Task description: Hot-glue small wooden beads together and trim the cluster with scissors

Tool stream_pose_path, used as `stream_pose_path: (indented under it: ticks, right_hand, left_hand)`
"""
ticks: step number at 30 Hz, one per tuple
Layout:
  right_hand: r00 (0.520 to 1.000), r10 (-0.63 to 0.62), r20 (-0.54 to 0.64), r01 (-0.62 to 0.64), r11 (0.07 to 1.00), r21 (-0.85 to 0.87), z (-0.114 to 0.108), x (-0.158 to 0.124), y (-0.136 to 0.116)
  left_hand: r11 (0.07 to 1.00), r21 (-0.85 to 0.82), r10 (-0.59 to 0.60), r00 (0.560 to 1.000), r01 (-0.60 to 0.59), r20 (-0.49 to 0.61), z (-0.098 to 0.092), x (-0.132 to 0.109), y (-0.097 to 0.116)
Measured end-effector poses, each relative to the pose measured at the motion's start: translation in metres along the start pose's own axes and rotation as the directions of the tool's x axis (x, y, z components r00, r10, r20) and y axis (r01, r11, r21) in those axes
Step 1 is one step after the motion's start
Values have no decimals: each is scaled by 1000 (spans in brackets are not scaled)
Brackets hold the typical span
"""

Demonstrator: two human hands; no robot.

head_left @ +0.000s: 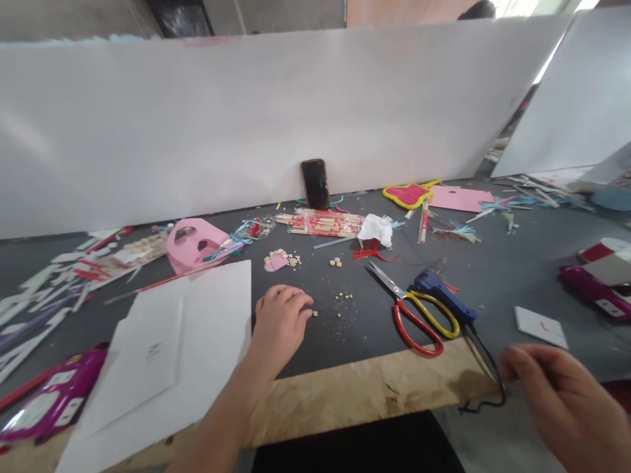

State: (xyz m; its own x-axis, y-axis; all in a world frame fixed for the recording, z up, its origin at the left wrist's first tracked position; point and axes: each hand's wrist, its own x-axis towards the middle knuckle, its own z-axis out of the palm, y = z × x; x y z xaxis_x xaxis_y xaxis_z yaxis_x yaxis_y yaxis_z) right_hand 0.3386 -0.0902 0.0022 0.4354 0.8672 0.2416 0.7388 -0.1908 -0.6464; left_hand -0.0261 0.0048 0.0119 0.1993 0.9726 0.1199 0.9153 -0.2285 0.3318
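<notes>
My left hand (282,320) rests low over the dark table, palm down, its fingers loosely bent and the thumb slightly apart from them. Just beyond the thumb tip lies a tiny pale wooden piece (315,314); whether they touch is unclear. More small wooden pieces (344,296) are scattered to the right, with a little cluster (336,262) farther back. My right hand (566,394) hovers at the lower right with fingers curled together, somewhat blurred; anything inside is hidden. Near it are scissors (399,292) with red and yellow handles and a blue glue gun (441,292).
White sheets (207,315) cover the left front. Pink card mask (197,244), wrapped sticks (325,223), crumpled tissue (375,230) and a phone (315,184) stand or lie toward the white partition (246,118). A white card (541,326) and purple toy car (594,292) are right.
</notes>
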Motion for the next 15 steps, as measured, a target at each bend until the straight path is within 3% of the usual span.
stream_pose_path:
  ticks: [4,7,9,11,15]
  right_hand:
    - [985,-165,56,166,986,-8,18,0,-35]
    - [938,-345,-2,343,933,-108,29,23,-31]
    - [903,-430,25,421,869,-260,37,45,-23]
    - [886,-449,116,461,822,-335,47,65,-17]
    - [867,-462,184,497,817,-293,67,85,-14]
  left_hand:
    - [997,-3,83,996,-83,-20,3,5,18]
    - [994,9,113,993,-113,-35,5,9,27]
    - [993,32,114,993,-113,-43,5,12,28]
    - [993,53,106,994,-105,-31,6,15,28]
    - [993,59,102,994,-104,29,9,23,33]
